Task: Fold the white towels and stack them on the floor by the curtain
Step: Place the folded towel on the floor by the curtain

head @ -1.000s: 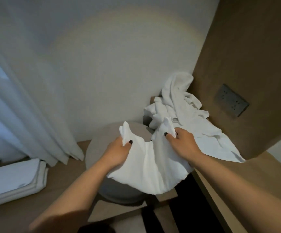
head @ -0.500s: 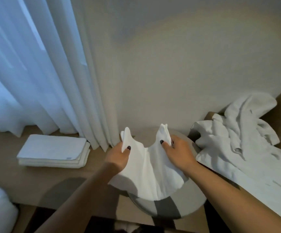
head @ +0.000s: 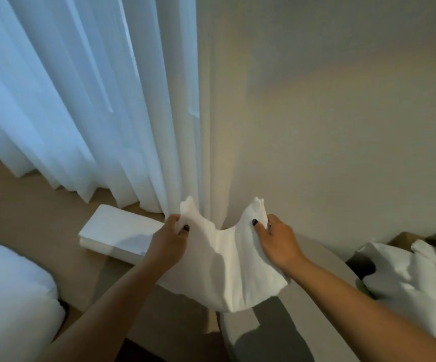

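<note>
I am holding a white towel [head: 233, 267] up in front of me with both hands, at about six o'clock in my view. My left hand [head: 168, 244] is pinching the towel's left top corner between thumb and fingers, and my right hand [head: 279, 241] is pinching the right top corner the same way, so both hands are closed on the cloth. The two corners are sticking up above my grips, the top edge is sagging in a curve between them, and the rest is hanging down in soft folds, clear of the floor.

Under my right forearm, at five o'clock, a round grey surface [head: 324, 304] is showing, and the towel's lower edge is hanging in front of its near left side. At four o'clock a crumpled pile of white towels [head: 415, 278] is lying unfolded. At eight o'clock a white cushion or bedding edge [head: 10, 296] is filling the corner; I cannot tell which.

Further out, at nine o'clock from my left hand, a stack of folded towels [head: 119, 229] is lying flat on the wooden floor [head: 28, 205], just in front of the curtain's hem. The pale curtain [head: 94, 100] is hanging in long pleats from ten to twelve o'clock, and the plain wall [head: 342, 113] is taking up the right.
</note>
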A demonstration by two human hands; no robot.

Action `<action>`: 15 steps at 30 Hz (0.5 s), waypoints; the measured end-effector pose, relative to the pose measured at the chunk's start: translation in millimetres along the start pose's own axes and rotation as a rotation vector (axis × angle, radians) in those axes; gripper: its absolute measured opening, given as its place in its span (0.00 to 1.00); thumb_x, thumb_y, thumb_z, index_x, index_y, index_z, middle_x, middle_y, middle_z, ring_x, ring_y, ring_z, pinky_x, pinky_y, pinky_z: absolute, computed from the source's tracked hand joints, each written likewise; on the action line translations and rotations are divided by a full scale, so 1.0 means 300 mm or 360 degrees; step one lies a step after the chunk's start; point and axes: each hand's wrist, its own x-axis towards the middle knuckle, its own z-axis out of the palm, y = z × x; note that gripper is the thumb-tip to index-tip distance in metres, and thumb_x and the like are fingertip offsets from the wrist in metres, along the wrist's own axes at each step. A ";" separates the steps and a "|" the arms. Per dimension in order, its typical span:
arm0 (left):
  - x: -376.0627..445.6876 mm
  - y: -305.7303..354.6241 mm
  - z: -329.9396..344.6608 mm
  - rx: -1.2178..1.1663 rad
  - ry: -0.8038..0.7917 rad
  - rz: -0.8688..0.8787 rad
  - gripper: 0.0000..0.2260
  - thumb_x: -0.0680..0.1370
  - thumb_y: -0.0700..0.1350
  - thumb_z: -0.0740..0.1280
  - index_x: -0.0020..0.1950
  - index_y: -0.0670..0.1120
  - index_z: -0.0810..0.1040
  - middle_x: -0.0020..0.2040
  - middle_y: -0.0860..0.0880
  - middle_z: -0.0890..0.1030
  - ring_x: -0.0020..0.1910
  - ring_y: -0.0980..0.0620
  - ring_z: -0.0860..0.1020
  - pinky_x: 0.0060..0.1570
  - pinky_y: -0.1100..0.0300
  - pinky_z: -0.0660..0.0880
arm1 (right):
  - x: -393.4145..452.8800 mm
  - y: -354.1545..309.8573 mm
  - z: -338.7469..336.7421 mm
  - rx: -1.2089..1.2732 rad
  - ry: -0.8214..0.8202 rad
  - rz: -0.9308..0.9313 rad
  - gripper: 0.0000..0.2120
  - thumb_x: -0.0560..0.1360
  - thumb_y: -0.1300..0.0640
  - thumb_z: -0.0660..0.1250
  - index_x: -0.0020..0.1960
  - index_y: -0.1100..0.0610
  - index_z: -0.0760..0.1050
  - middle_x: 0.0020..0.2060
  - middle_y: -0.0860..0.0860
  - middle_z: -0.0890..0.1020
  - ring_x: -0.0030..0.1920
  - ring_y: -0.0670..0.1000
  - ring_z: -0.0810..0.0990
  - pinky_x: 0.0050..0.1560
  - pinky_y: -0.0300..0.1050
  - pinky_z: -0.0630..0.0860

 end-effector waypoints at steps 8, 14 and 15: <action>0.271 -0.135 -0.165 -0.0067 -0.0087 -0.0018 0.13 0.83 0.47 0.57 0.67 0.49 0.69 0.51 0.52 0.75 0.48 0.51 0.73 0.50 0.55 0.66 | 0.171 -0.198 0.194 0.0166 -0.0026 0.0035 0.16 0.82 0.47 0.58 0.38 0.54 0.64 0.33 0.48 0.72 0.32 0.45 0.69 0.30 0.37 0.62; 0.583 -0.316 -0.298 -0.0029 -0.0278 0.0083 0.05 0.83 0.44 0.57 0.50 0.51 0.71 0.44 0.51 0.77 0.44 0.50 0.76 0.41 0.57 0.70 | 0.297 -0.327 0.468 0.0297 0.0055 0.0252 0.16 0.82 0.48 0.58 0.39 0.55 0.66 0.33 0.49 0.73 0.31 0.44 0.71 0.29 0.34 0.66; 0.632 -0.356 -0.328 -0.0012 -0.0338 0.0086 0.04 0.83 0.45 0.57 0.51 0.50 0.71 0.44 0.50 0.77 0.43 0.51 0.76 0.40 0.59 0.70 | 0.310 -0.347 0.528 0.0334 0.0080 0.0314 0.15 0.82 0.47 0.58 0.40 0.55 0.67 0.34 0.51 0.74 0.32 0.45 0.72 0.29 0.33 0.66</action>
